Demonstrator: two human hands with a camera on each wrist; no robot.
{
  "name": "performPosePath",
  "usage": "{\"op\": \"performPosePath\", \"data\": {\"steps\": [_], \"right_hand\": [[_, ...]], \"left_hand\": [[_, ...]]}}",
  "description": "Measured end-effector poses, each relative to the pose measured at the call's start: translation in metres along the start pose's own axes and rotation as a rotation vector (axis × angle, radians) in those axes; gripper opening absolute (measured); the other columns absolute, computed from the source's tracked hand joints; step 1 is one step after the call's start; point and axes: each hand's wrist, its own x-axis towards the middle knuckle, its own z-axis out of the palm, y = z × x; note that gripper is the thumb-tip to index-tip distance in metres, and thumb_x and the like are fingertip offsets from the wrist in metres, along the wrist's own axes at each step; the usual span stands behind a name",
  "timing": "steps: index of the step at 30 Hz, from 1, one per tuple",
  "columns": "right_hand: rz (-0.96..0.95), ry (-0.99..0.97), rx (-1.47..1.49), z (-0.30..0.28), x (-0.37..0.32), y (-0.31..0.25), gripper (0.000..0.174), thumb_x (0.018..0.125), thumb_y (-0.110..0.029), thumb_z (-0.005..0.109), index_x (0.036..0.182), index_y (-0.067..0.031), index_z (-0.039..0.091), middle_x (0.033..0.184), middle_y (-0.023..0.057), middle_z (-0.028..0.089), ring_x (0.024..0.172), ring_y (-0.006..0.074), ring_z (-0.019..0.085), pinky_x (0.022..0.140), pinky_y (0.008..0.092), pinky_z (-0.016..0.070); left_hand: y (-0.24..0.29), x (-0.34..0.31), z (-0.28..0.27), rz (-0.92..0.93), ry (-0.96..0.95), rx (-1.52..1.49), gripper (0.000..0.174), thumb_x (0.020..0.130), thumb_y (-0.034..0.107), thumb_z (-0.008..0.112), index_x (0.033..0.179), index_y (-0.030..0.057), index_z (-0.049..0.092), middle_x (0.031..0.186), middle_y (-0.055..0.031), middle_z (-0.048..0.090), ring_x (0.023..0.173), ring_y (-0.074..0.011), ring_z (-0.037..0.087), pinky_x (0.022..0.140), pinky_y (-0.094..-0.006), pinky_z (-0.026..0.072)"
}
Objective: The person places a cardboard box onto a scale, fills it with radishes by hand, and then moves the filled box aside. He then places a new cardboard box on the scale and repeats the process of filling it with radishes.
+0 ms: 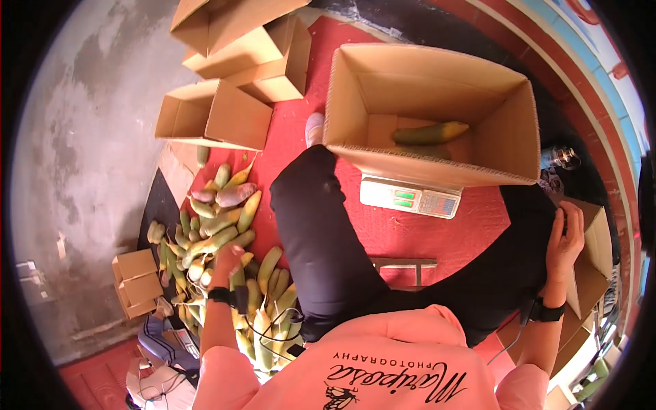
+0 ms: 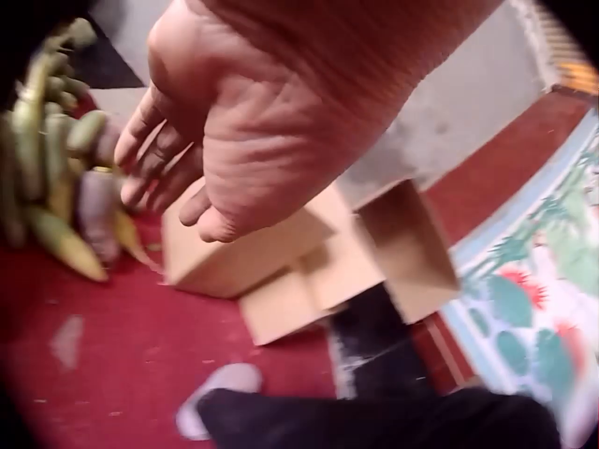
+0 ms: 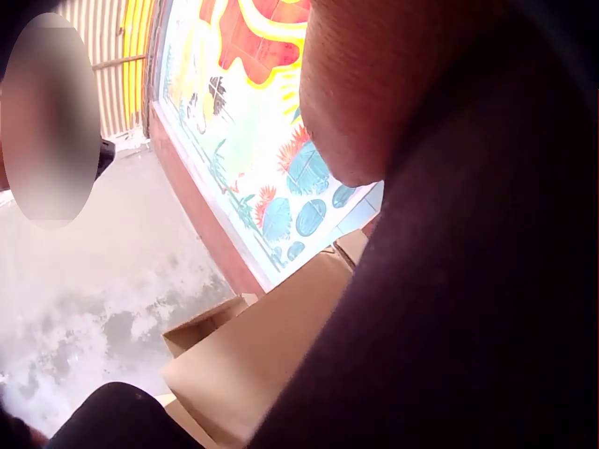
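My left hand (image 1: pixel 229 256) reaches down over a heap of long green and yellow fruits (image 1: pixel 219 219) on the floor to my left. Its palm faces down and its fingers (image 2: pixel 150 154) are stretched out and held together just above the fruits (image 2: pixel 47 168), holding nothing. My right hand (image 1: pixel 566 236) lies flat with straight fingers on my right knee in black trousers; the right wrist view shows only the heel of that hand (image 3: pixel 374 94) against dark cloth. In front of me a big open cardboard box (image 1: pixel 424 167) holds one green-yellow fruit (image 1: pixel 430 132).
The big box stands on a white scale (image 1: pixel 410 198) on red floor. Empty open boxes (image 1: pixel 212 113) (image 2: pixel 271 262) lie at the far left, small ones (image 1: pixel 137 283) by the heap, another (image 1: pixel 591 266) by my right knee. My white shoe (image 1: pixel 313 128) touches the big box.
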Motion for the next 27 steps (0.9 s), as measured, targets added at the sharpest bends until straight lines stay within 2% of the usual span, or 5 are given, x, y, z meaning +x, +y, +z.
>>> {"op": "performPosePath", "data": {"steps": [3, 9, 11, 15, 27], "right_hand": [[-0.012, -0.04, -0.075, 0.0, 0.001, -0.003, 0.011, 0.09, -0.003, 0.05, 0.097, 0.0007, 0.057, 0.095, 0.0145, 0.059, 0.086, 0.031, 0.059, 0.074, 0.0346, 0.0475], [-0.034, -0.089, -0.099, 0.002, 0.003, -0.008, 0.01, 0.091, -0.004, 0.05, 0.098, -0.0001, 0.056, 0.093, 0.014, 0.058, 0.085, 0.0304, 0.058, 0.074, 0.0339, 0.0472], [-0.04, -0.101, -0.12, 0.004, 0.001, -0.006, 0.01, 0.091, -0.004, 0.05, 0.098, -0.0001, 0.056, 0.093, 0.014, 0.058, 0.085, 0.0304, 0.058, 0.074, 0.0339, 0.0471], [-0.053, -0.115, -0.171, 0.007, 0.002, -0.009, 0.01, 0.09, -0.004, 0.05, 0.097, 0.0, 0.056, 0.092, 0.0136, 0.057, 0.084, 0.0302, 0.058, 0.074, 0.0338, 0.047], [-0.02, -0.123, -0.125, 0.007, 0.005, -0.015, 0.008, 0.09, -0.003, 0.052, 0.095, -0.0001, 0.056, 0.09, 0.0145, 0.057, 0.082, 0.0318, 0.057, 0.072, 0.0342, 0.0465]], "left_hand": [[0.004, -0.074, 0.045, -0.255, -0.201, -0.062, 0.038, 0.074, 0.024, 0.066, 0.103, 0.0013, 0.06, 0.096, -0.0204, 0.064, 0.093, -0.033, 0.062, 0.08, -0.0408, 0.0491], [-0.036, -0.105, 0.114, -0.267, -0.266, 0.096, 0.058, 0.07, 0.031, 0.068, 0.12, 0.0043, 0.055, 0.113, -0.021, 0.059, 0.11, -0.0334, 0.056, 0.091, -0.0409, 0.0456], [-0.066, -0.102, 0.146, -0.321, -0.573, 0.022, 0.064, 0.07, 0.036, 0.068, 0.125, 0.0077, 0.053, 0.118, -0.0193, 0.058, 0.114, -0.0325, 0.053, 0.094, -0.0421, 0.0442], [0.01, -0.138, 0.133, -0.158, -0.536, 0.509, 0.055, 0.071, 0.041, 0.067, 0.11, 0.0032, 0.062, 0.109, -0.0231, 0.061, 0.101, -0.0359, 0.059, 0.086, -0.0439, 0.0478], [-0.038, -0.156, 0.103, -0.213, -0.405, 0.395, 0.032, 0.087, 0.028, 0.046, 0.093, 0.0052, 0.067, 0.092, -0.0188, 0.066, 0.089, -0.0327, 0.064, 0.08, -0.0428, 0.0507]]}}
